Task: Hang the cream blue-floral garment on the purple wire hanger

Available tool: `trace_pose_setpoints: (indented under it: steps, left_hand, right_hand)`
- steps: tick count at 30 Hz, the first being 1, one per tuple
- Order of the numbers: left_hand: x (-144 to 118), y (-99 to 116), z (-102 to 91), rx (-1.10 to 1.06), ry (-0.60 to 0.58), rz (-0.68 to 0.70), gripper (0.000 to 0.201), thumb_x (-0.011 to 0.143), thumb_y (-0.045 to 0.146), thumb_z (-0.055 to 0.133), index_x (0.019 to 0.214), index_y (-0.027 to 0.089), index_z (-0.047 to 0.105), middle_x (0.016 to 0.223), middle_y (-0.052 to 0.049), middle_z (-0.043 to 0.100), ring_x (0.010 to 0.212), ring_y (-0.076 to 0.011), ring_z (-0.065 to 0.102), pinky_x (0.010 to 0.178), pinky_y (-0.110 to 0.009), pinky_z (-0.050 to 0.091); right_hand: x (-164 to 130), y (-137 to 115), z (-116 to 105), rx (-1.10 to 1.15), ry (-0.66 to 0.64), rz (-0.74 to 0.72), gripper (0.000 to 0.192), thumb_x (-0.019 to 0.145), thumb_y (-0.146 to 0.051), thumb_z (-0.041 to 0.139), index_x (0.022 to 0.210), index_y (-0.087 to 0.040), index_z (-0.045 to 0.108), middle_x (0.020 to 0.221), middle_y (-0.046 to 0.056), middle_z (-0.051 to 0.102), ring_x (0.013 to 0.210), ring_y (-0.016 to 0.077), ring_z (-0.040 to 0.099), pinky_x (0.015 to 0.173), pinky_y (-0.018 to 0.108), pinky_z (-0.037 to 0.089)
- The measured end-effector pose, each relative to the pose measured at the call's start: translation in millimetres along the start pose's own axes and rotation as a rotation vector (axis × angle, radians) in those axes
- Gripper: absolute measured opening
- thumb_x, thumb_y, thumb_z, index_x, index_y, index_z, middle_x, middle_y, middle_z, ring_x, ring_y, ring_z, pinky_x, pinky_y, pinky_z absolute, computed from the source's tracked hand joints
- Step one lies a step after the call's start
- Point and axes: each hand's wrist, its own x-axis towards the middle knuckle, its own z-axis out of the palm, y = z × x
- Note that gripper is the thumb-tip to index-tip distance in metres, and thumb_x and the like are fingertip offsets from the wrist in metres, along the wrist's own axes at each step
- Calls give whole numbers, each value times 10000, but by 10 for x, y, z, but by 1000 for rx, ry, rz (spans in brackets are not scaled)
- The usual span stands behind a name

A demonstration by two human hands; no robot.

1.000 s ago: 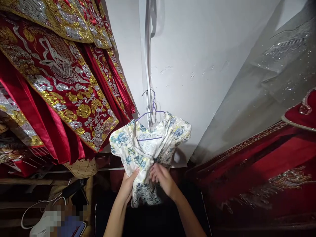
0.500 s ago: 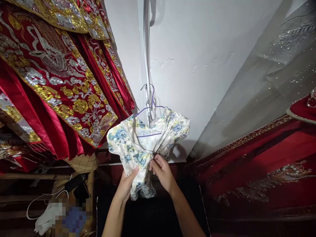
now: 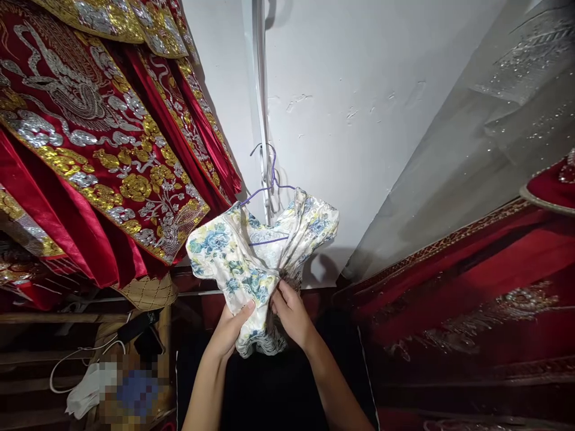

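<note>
A short-sleeved floral dress (image 3: 215, 245), white with blue and yellow flowers, hangs on a purple hanger (image 3: 273, 170) in front of the wall. My left hand (image 3: 229, 329) grips the side of the dress below its left sleeve, the thumb lying on the front. With bent fingers, my right hand (image 3: 291, 308) pinches the fabric at the waist, just under the crossed V neckline. The fingertips of my right hand are partly hidden by the cloth. Below both hands, the lower part of the dress falls in gathered folds.
At the left hang red garments (image 3: 135, 185) with gold and silver embroidery. A wooden bench (image 3: 164, 341) at lower left holds a black object, a white cable and a white cloth or bag (image 3: 92, 389). Sheer sparkling fabric (image 3: 507, 90) and red beaded cloth (image 3: 449, 269) are on the right.
The view has shifted slightly, so the dress and hanger appear a little higher and further left. Both hands keep their hold on the dress, and the right fingers have pressed closer into the fabric.
</note>
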Motion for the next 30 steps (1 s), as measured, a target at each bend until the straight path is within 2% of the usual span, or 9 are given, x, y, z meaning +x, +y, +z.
trace_pose_setpoints:
  steps: [3,7,9,12,14,17,20,25,30]
  left_hand:
    - [96,-59,-106,40,116,70,608,764,372,794,1297,168,584,1298,-153,644,1215,-311,607,1049,-432,478]
    - [222,-200,-257,265,592,448,570,765,403,764,1250,183,562,1295,-136,603,1234,-295,563,1057,-434,441]
    - [220,-275,-226,436,647,588,603,762,374,760,1292,210,524,1337,-123,554,1276,-282,507,1096,-421,386]
    - [167,-367,-26,639,326,558,462,806,324,707,1239,226,582,1242,-105,606,1200,-271,539,1055,-382,396]
    - [152,-401,126,680,135,483,258,839,309,643,1076,207,649,988,-71,669,977,-244,613,901,-336,464]
    - [189,-401,259,693,84,469,113,860,292,581,868,194,639,724,-11,604,725,-187,571,711,-276,444]
    - [237,-379,292,756,19,537,113,880,274,570,816,195,620,766,-30,607,749,-185,554,708,-269,421]
    - [279,-412,310,850,-81,589,134,904,218,516,782,197,566,777,-39,560,742,-181,521,681,-259,384]
    - [443,-351,248,970,-161,596,113,839,131,511,748,189,544,746,-23,540,709,-168,503,655,-250,367]
  right_hand:
    - [0,25,-44,82,-16,65,308,951,-471,489,784,-214,471,590,-67,386,510,98,339,495,246,268]
    - [-2,81,-130,12,19,82,419,923,-479,532,637,-222,365,505,-72,352,473,90,311,478,251,241]
    - [-6,87,-114,-12,14,102,417,921,-489,526,628,-217,408,479,-67,373,451,93,334,470,250,250]
    - [-19,53,-11,-42,-36,110,388,924,-478,528,657,-198,523,463,-54,431,443,103,391,483,251,308]
    - [-31,17,50,-54,-53,102,368,918,-473,542,685,-191,575,460,-46,468,448,111,430,499,255,343]
    - [-18,-71,17,-43,-64,122,354,904,-489,556,707,-197,594,441,-40,496,405,114,422,458,260,322]
    - [120,-280,-176,21,-23,117,362,898,-503,554,689,-207,575,412,-43,469,350,104,347,409,271,250]
    - [704,-979,-441,92,66,12,344,826,-487,666,671,-193,580,447,-52,447,374,78,323,398,252,259]
    - [1072,-1558,-320,199,152,-101,245,808,-365,656,683,-180,557,456,-56,460,373,55,342,368,196,202]
